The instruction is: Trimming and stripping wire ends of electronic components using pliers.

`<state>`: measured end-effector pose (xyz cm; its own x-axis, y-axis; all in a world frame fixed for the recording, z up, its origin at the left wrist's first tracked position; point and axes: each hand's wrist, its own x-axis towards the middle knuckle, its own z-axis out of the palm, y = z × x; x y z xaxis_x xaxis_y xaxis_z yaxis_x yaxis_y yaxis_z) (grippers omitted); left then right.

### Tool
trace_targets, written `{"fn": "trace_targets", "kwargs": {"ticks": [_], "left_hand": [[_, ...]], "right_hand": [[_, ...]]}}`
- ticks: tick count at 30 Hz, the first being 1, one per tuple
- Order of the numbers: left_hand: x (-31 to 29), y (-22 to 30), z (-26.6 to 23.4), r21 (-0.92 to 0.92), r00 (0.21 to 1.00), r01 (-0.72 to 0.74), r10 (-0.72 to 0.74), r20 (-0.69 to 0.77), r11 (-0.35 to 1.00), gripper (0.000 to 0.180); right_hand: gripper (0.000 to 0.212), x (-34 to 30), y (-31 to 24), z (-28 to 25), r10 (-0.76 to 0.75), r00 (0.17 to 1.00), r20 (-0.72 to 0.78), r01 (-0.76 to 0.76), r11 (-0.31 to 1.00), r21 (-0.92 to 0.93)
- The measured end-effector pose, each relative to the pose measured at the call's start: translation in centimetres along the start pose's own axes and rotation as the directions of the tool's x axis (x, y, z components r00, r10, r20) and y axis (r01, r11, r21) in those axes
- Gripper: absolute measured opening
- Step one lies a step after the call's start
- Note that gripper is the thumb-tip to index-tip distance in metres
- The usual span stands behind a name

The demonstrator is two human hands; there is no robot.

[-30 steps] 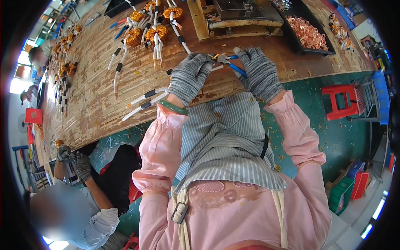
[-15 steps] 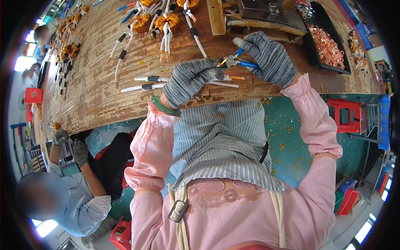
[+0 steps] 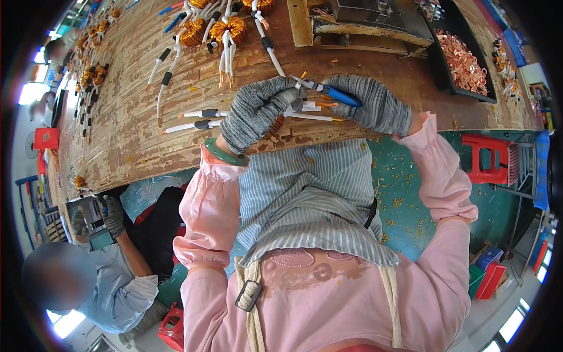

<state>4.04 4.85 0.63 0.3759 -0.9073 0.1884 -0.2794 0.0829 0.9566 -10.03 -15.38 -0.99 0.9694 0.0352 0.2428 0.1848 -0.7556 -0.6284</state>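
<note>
My left hand [image 3: 258, 111], in a grey knit glove, is closed on a white-sleeved wire [image 3: 297, 87] of a copper coil. Part of that coil [image 3: 275, 125] shows under the palm; the rest is hidden. My right hand [image 3: 375, 105], gloved the same way, is wrapped round blue-handled pliers [image 3: 342, 97]. Their jaws point left and lie close to the wire end at my left fingertips. A small yellow-orange bit [image 3: 304, 75] shows just above the jaws. More white leads with bare copper ends [image 3: 319, 118] stick out right, between and below my hands.
Copper coils with white leads [image 3: 227, 32] lie beyond my left hand on the worn wooden table [image 3: 135, 141]. A metal fixture [image 3: 369, 29] stands at the back. Right of it, a black tray [image 3: 437, 64] holds copper terminals [image 3: 463, 64]. A co-worker [image 3: 117, 281] sits at left.
The pliers have turned in my right hand; their handles, spread before, are now gripped closer together. Both hands have shifted slightly left. The co-worker's hands have moved away from a coil at the table edge.
</note>
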Motion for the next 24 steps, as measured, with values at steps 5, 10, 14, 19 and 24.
{"fn": "trace_targets", "kwargs": {"ticks": [5, 10, 14, 19, 24], "left_hand": [[0.1, -0.2, 0.6, 0.121, 0.995, -0.078, 0.085, -0.053, 0.99, 0.021], [0.4, -0.9, 0.9, 0.027, 0.996, 0.005, -0.002, -0.089, 1.0, 0.02], [0.5, 0.3, 1.6, 0.058, 0.993, 0.059, -0.053, -0.102, 0.997, 0.022], [1.1, 0.4, 2.9, 0.34, 0.969, 0.087, -0.001, -0.246, 0.936, 0.026], [1.1, 1.3, 3.4, 0.399, 0.958, 0.125, -0.007, -0.285, 0.908, 0.023]], "right_hand": [[0.044, 0.9, -0.8, -1.0, -0.167, 0.976, -0.143, 0.069, 0.849, -0.524], [0.042, 0.1, -0.8, 0.3, -0.012, 0.984, -0.177, -0.009, 0.993, -0.116], [0.039, -0.1, -1.5, 0.0, 0.236, 0.97, 0.057, -0.24, 0.968, 0.076], [0.036, -0.5, -1.3, 0.9, 0.028, 0.98, -0.198, -0.088, 0.95, -0.301], [0.039, -1.0, -1.3, 2.5, 0.14, 0.951, -0.277, -0.161, 0.985, -0.055]]}}
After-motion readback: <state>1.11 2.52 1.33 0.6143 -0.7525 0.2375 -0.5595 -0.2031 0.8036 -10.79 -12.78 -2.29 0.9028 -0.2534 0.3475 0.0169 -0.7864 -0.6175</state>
